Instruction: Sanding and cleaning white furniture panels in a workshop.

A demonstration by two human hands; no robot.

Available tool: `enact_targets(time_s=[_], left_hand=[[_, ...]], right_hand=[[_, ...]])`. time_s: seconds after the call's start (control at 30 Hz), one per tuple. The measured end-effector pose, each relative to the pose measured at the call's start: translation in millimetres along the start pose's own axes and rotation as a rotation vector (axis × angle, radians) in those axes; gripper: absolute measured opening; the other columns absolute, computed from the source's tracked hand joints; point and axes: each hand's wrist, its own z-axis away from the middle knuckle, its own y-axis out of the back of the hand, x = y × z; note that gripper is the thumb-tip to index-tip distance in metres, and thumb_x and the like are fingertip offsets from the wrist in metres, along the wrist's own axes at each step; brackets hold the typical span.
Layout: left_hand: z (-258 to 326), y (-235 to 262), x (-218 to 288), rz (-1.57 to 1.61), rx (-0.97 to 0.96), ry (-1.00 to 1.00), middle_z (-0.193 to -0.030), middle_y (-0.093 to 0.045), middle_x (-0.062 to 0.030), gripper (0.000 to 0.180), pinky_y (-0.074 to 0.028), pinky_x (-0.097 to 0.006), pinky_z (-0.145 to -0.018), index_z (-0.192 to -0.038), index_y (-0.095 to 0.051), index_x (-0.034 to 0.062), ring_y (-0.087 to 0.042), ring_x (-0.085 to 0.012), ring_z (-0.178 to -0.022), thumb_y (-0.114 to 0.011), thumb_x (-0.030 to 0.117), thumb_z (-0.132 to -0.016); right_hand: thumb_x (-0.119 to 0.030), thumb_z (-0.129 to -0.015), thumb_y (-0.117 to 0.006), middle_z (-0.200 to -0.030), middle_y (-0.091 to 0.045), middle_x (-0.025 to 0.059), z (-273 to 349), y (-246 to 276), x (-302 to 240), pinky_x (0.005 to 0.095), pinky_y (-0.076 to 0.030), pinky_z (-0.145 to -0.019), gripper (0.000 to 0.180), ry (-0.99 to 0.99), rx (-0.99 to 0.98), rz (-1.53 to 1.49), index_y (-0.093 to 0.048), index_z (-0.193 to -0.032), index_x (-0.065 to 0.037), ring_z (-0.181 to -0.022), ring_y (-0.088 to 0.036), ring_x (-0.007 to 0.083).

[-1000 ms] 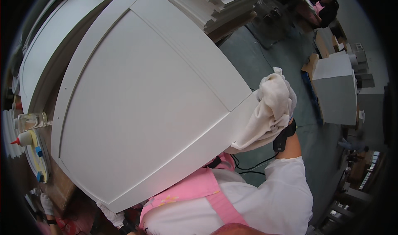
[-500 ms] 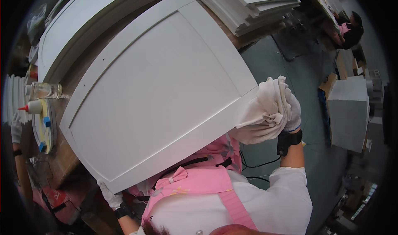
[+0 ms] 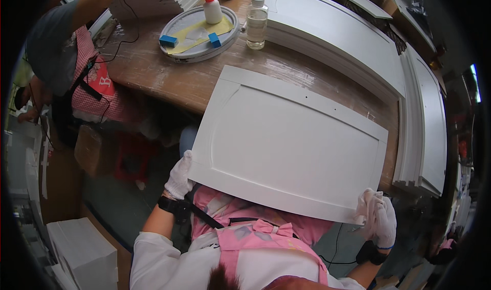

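Note:
A white cabinet door panel (image 3: 291,141) with a recessed middle rests partly on the table edge and reaches over my lap. My gloved left hand (image 3: 180,177) is closed on the panel's near left corner. At the near right corner my gloved right hand (image 3: 386,223) is closed around a crumpled off-white cloth (image 3: 367,205), which touches the panel's edge. Two small dark holes show along the panel's far border. The fingers of my right hand are partly covered by the cloth.
The brown table (image 3: 153,80) bears a round lid (image 3: 232,34) with a red-tipped white glue bottle (image 3: 213,11) and blue blocks (image 3: 169,40). Beside it stands a clear bottle (image 3: 257,26). Stacked white panels (image 3: 337,39) lie behind. A person (image 3: 56,49) is at the left; a white box (image 3: 84,251) stands lower left.
My view has swung left, showing more of the table and the co-worker. The panel now lies more level across it. The cloth has stayed in my right hand, now more hidden by it.

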Motion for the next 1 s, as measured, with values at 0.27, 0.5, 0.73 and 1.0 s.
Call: enact_targets(time_s=[0.27, 0.5, 0.73, 1.0], left_hand=[[7.1, 4.6, -7.9, 0.459, -0.298, 0.103, -0.134, -0.053, -0.0171, 0.065, -0.05, -0.045, -0.1, -0.141, -0.039, -0.002, -0.056, -0.0316, -0.121, -0.03, 0.05, -0.104], [8.7, 15.2, -9.2, 0.457, -0.387, 0.119, -0.136, -0.049, -0.023, 0.077, -0.055, -0.055, -0.091, -0.148, -0.025, -0.0006, -0.059, -0.0385, -0.116, -0.049, 0.052, -0.097], [4.8, 15.4, -7.3, 0.384, -0.413, 0.112, -0.141, -0.047, -0.0167, 0.091, -0.058, -0.048, -0.086, -0.153, -0.017, 0.0049, -0.058, -0.0313, -0.12, -0.063, 0.051, -0.089], [-7.9, 12.8, -0.5, 0.394, -0.414, 0.116, -0.139, -0.048, -0.016, 0.098, -0.059, -0.045, -0.085, -0.153, -0.018, 0.0039, -0.06, -0.0286, -0.117, -0.065, 0.057, -0.085]], right_hand=[[-0.028, -0.096, -0.054, -0.106, -0.062, 0.0092, -98.4, -115.4, -62.3, 0.0287, -0.051, -0.077, 0.046, 0.122, -0.2, -0.075, -0.051, -0.131, 0.001, -0.088, -0.061, 0.0165], [-0.028, -0.093, -0.06, -0.117, -0.065, 0.0178, -147.7, -262.4, -112.9, 0.0333, -0.048, -0.092, 0.044, 0.623, -0.312, 0.554, -0.056, -0.13, -0.004, -0.104, -0.064, 0.0289], [-0.029, -0.086, -0.063, -0.129, -0.054, 0.0229, -169.5, -376.1, -95.0, 0.0481, -0.045, -0.094, 0.053, 1.066, 0.051, 1.156, -0.052, -0.132, -0.005, -0.114, -0.052, 0.041], [-0.02, -0.085, -0.067, -0.108, -0.064, 0.0073, -102.3, -299.9, -103.4, 0.0366, -0.047, -0.087, 0.039, 0.434, -1.287, 0.616, -0.063, -0.122, -0.012, -0.099, -0.06, 0.0237]])
